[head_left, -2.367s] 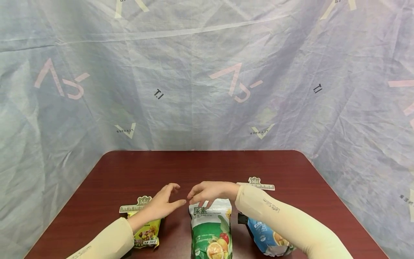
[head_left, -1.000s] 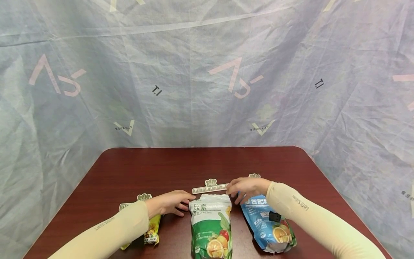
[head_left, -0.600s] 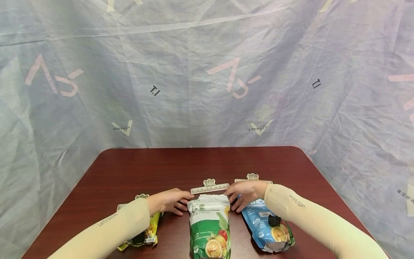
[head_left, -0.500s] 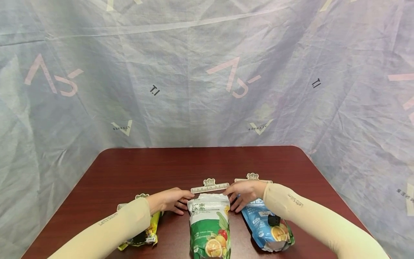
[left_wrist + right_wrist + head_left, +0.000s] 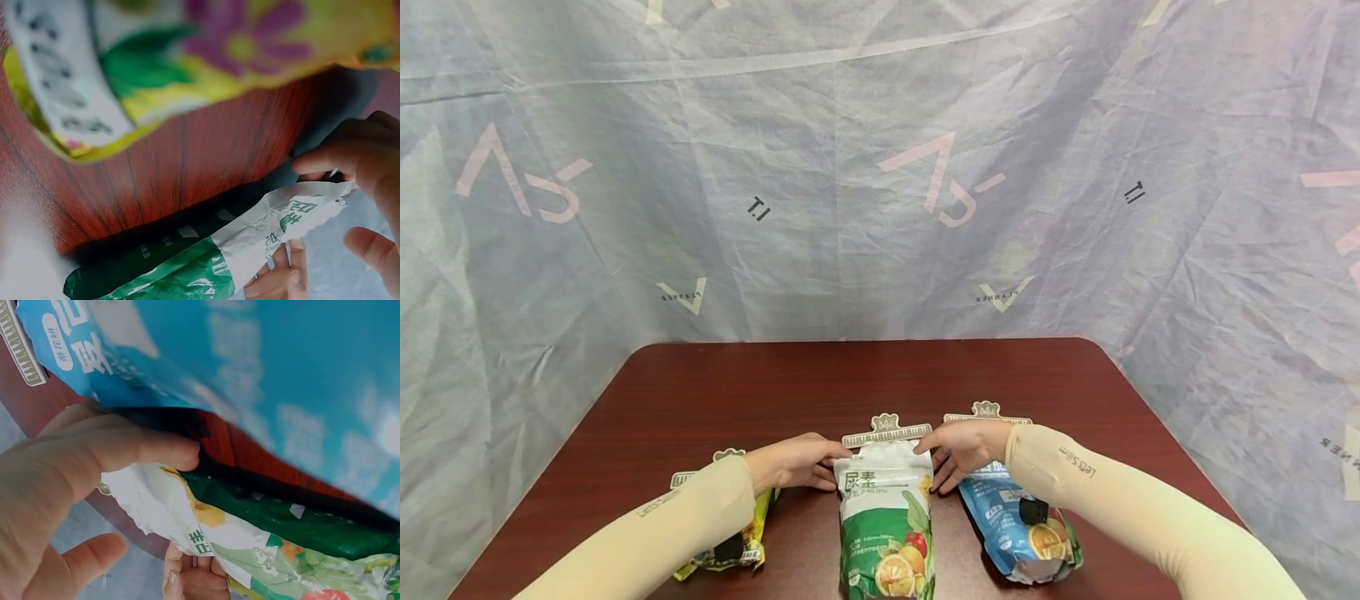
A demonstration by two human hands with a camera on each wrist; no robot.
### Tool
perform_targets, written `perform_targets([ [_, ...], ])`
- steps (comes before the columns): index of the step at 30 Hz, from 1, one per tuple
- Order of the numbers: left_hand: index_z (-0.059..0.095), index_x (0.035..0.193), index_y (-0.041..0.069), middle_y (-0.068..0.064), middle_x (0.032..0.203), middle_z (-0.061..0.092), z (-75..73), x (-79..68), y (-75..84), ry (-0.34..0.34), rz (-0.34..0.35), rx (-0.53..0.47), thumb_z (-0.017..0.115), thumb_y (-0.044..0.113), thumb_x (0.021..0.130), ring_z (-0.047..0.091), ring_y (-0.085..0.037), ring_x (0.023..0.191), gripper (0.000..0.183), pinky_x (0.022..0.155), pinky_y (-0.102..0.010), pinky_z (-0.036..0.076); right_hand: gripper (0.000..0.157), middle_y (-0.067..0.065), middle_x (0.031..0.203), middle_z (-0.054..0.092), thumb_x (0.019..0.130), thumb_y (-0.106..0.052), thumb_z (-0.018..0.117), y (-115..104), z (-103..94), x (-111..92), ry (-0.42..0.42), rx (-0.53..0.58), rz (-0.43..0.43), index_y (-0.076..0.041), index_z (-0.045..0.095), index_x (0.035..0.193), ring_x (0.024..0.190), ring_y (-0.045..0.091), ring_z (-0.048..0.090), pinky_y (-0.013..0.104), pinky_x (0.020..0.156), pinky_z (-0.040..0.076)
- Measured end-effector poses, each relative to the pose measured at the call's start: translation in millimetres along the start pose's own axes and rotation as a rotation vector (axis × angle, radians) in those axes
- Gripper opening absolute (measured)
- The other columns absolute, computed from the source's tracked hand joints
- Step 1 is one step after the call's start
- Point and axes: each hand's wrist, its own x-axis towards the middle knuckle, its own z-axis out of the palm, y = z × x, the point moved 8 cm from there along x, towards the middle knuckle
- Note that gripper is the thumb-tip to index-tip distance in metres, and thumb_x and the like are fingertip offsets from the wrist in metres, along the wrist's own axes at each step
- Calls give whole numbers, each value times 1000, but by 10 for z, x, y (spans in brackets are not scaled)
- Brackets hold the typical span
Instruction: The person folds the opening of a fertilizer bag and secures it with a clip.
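A green and white urea fertilizer bag point(image 5: 887, 517) lies in the middle of the table in the head view, its white top end raised slightly. At its upper left corner is my left hand point(image 5: 797, 462), fingers touching the bag's edge; the left wrist view shows the thumb apart from it. My right hand point(image 5: 966, 450) is at the upper right corner, fingertips against the back of the edge, thumb apart in the right wrist view. A white clip with a piano-key pattern point(image 5: 886, 433) lies just beyond the bag's top.
To the right, a blue fertilizer bag point(image 5: 1018, 525) lies below another piano-key clip point(image 5: 987, 412). A yellow flowered bag point(image 5: 758, 533) with its own clip point(image 5: 728, 455) is partly hidden by my left arm. Grey cloth point(image 5: 850, 208) hangs behind the table point(image 5: 865, 383).
Both hands came down and apart from above the green bag to its two upper corners, uncovering the middle clip. Since half a second ago the bag's white top has risen a little.
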Motion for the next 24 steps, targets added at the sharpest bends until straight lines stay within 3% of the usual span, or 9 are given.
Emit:
perform_targets([
  [4,58,101,-5,-11,85,55,31,-4,18,-13,12,-10,55,14,88,56,-21,71,23,66,-32,51,44,25,100,48,87,-17,57,-8,0,1,6,-21,-22,3,42,123,82,38,59,46,76,50],
  [7,56,102,-5,-12,87,54,41,-6,27,-10,18,-8,56,13,88,54,-22,71,23,66,-33,52,30,19,86,46,87,-14,57,-17,8,4,-2,-24,-41,2,45,109,78,38,59,46,75,51],
  [15,54,96,-3,-9,85,58,50,6,36,-55,73,24,56,1,84,57,-18,70,13,64,-32,51,61,29,116,43,88,-8,54,-39,9,-11,-16,3,-61,6,20,137,84,41,59,48,78,49],
  [21,53,100,-6,-8,83,60,50,-5,59,-82,102,41,54,-7,84,59,-16,71,16,65,-32,51,66,29,115,37,89,-4,51,-64,2,-22,-25,-2,-61,5,12,142,83,42,59,48,77,50],
  [24,54,97,-5,-8,83,60,53,-7,65,-92,107,51,54,-7,84,59,-16,70,14,65,-32,51,50,26,108,40,90,-3,51,-75,2,-33,-30,-3,-56,4,26,134,81,41,60,48,76,50],
])
